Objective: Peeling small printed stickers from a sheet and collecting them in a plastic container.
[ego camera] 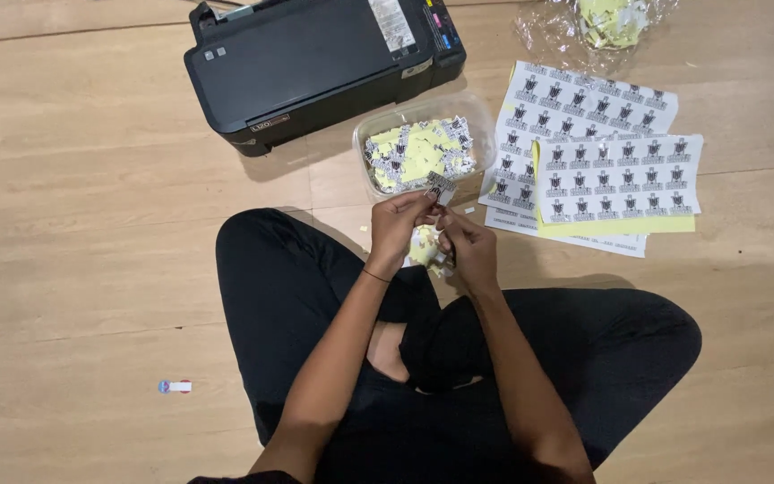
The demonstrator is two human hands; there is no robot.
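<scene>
The left hand (396, 226) pinches a small black-and-white sticker (441, 187) between thumb and fingertips, holding it up just above both hands. The right hand (469, 244) is closed beside it, its fingertips at the sticker's lower edge; whether it grips the sticker itself or only a backing piece I cannot tell.

Just beyond the grip sits a clear tub (423, 148) holding cut stickers and yellow scraps. To the right of the grip lie printed sheets (597, 152) of the same design, one on yellow backing. Farther out, up and left, is a black printer (315, 67); up and right, a clear bag (602, 27) of yellow scraps. Below the hands, a few loose yellow bits (425, 246) rest on the floor between the crossed legs.

Risks, as I judge them: the sticker is small and held by an edge, so it could curl, fold on itself or tear if the two hands pull unevenly. A slip could drop it among the scraps below, where it would be hard to spot.
</scene>
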